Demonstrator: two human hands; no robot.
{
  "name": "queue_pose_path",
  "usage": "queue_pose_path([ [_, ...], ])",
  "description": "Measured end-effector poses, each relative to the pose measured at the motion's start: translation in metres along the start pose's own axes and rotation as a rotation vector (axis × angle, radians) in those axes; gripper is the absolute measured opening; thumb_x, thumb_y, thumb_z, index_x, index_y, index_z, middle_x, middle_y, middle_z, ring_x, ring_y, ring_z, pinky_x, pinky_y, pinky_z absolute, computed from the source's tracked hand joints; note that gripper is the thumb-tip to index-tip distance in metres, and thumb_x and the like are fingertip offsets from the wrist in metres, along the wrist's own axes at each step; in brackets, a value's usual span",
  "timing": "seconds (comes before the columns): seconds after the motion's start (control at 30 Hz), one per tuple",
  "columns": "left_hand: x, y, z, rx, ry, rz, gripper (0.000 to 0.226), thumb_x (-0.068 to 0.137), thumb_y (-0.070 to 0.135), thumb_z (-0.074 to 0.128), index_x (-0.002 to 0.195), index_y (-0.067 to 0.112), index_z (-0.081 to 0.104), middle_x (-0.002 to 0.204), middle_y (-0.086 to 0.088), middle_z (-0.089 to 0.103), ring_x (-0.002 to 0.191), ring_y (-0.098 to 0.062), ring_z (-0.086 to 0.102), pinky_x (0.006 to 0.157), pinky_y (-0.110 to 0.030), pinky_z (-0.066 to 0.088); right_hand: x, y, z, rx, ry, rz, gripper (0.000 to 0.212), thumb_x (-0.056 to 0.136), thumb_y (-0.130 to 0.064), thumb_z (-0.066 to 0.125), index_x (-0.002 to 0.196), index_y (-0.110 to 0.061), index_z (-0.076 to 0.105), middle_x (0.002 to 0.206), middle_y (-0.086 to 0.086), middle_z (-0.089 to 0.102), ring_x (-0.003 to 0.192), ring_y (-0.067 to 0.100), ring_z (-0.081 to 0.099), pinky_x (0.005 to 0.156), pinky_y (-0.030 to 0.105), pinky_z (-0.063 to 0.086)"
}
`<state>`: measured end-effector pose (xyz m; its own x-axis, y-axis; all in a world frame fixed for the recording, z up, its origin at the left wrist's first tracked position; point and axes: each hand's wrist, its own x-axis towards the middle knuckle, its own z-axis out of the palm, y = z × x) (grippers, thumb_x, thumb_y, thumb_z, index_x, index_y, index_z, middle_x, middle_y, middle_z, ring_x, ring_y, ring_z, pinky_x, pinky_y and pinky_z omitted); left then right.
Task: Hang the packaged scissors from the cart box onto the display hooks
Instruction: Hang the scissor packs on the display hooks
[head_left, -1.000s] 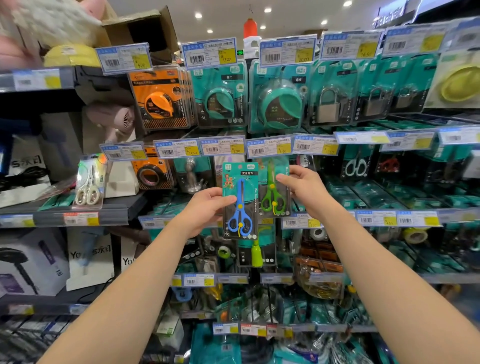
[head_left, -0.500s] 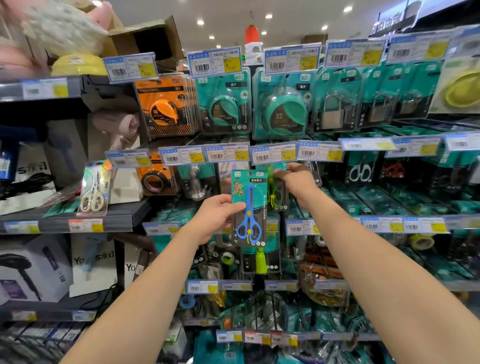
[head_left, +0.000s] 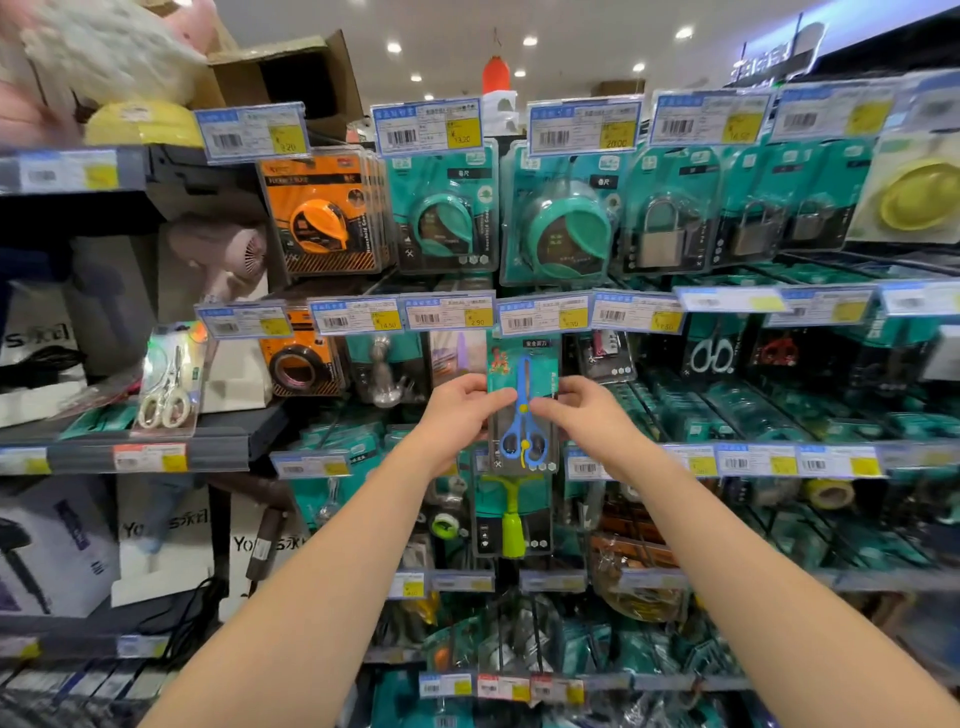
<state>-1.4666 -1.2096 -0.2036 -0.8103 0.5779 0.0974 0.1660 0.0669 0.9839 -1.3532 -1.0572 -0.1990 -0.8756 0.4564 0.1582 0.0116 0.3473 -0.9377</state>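
A pack of blue scissors (head_left: 523, 415) on a teal and grey card hangs upright in front of the display wall, just under a row of price tags (head_left: 543, 316). My left hand (head_left: 457, 413) pinches its left edge at mid height. My right hand (head_left: 584, 413) pinches its right edge at the same height. The pack's top reaches up to the price tag; the hook behind it is hidden. The green scissors pack seen earlier is out of sight behind the blue one.
Hooks around hold tape measures (head_left: 322, 218), padlocks (head_left: 660, 234), more scissors (head_left: 711, 356) and a green tool (head_left: 513, 519) right below the pack. A grey shelf (head_left: 156, 452) at left carries a scissors pack (head_left: 166, 384) and boxes.
My right hand left the green scissors pack on the hook and came over to the blue pack. Both hands raised the blue pack up and to the right, under the price tag.
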Motion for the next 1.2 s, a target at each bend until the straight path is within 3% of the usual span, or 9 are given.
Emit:
queue_pose_path([
  [0.17,0.010,-0.003,0.011,-0.014,0.025,0.042,0.022,0.091,0.031,0.080,0.110,0.021,0.074,0.101,-0.002,0.081,0.098,-0.024,0.077,0.092,-0.043,0.061,-0.003,0.007,-0.002,0.061,0.006,-0.072,0.019,0.095,-0.015,0.069,0.114,-0.019,0.070,0.100,-0.001,0.078,0.090,0.016,0.075,0.081,0.034,0.060],
  [0.33,0.009,-0.010,0.012,0.047,-0.015,-0.012,0.060,0.080,0.048,0.086,0.125,0.014,0.063,0.113,-0.002,0.078,0.103,-0.020,0.076,0.095,-0.044,0.061,-0.006,0.009,-0.009,0.114,0.007,-0.102,0.017,0.097,-0.013,0.067,0.113,-0.018,0.069,0.103,-0.002,0.077,0.083,0.000,0.072,0.068,0.015,0.053],
  [0.43,0.010,-0.013,0.010,0.076,-0.033,-0.005,0.054,0.082,0.049,0.084,0.122,0.016,0.068,0.108,-0.001,0.080,0.098,-0.018,0.077,0.091,-0.042,0.063,-0.007,0.007,-0.010,0.111,0.019,-0.123,0.015,0.097,-0.014,0.067,0.112,-0.016,0.069,0.104,-0.001,0.076,0.079,-0.002,0.069,0.059,0.007,0.045],
  [0.57,0.008,-0.012,0.010,0.062,-0.056,0.027,0.032,0.092,0.034,0.079,0.115,0.015,0.072,0.101,-0.001,0.081,0.089,-0.013,0.079,0.072,-0.027,0.060,-0.008,0.008,-0.009,0.119,0.009,-0.119,0.019,0.097,-0.011,0.067,0.116,-0.014,0.070,0.105,0.001,0.077,0.076,-0.004,0.068,0.059,0.008,0.045],
  [0.77,0.010,-0.013,0.011,0.120,-0.025,0.031,0.025,0.091,0.044,0.078,0.101,0.021,0.075,0.086,0.008,0.077,0.085,-0.013,0.072,0.081,-0.034,0.059,-0.002,0.002,-0.013,0.139,0.036,-0.120,0.006,0.097,-0.011,0.067,0.101,-0.016,0.069,0.092,-0.003,0.074,0.066,-0.004,0.067,0.054,0.010,0.045],
  [0.87,0.010,-0.012,0.013,0.132,-0.014,0.026,0.031,0.093,0.048,0.074,0.092,0.018,0.072,0.076,0.005,0.064,0.075,-0.015,0.057,0.072,-0.033,0.048,0.000,-0.003,-0.014,0.119,0.053,-0.117,0.004,0.094,-0.018,0.072,0.095,-0.014,0.070,0.087,0.001,0.075,0.075,0.013,0.071,0.059,0.027,0.052],
  [0.93,0.010,-0.014,0.013,0.113,-0.026,0.019,0.035,0.092,0.050,0.074,0.094,0.015,0.071,0.084,-0.002,0.068,0.079,-0.018,0.059,0.075,-0.037,0.053,-0.001,-0.003,-0.013,0.099,0.056,-0.114,0.023,0.092,-0.023,0.074,0.100,-0.003,0.066,0.087,0.008,0.075,0.076,0.023,0.071,0.064,0.041,0.053],
  [1.07,0.008,-0.014,0.010,0.129,-0.042,0.014,0.055,0.080,0.064,0.077,0.092,0.012,0.069,0.085,-0.007,0.064,0.079,-0.021,0.059,0.076,-0.042,0.053,-0.002,0.002,-0.013,0.144,0.064,-0.094,0.021,0.096,-0.014,0.069,0.079,-0.011,0.056,0.053,-0.017,0.061,0.052,-0.002,0.059,0.050,0.013,0.041],
  [1.2,0.005,-0.012,0.006,0.129,-0.084,0.027,0.075,0.076,0.068,0.078,0.102,-0.001,0.063,0.091,-0.017,0.068,0.080,-0.022,0.061,0.083,-0.052,0.058,-0.005,0.002,-0.013,0.159,0.070,-0.108,0.027,0.096,-0.013,0.069,0.074,-0.016,0.053,0.050,-0.017,0.060,0.051,-0.004,0.059,0.049,0.010,0.041],
])
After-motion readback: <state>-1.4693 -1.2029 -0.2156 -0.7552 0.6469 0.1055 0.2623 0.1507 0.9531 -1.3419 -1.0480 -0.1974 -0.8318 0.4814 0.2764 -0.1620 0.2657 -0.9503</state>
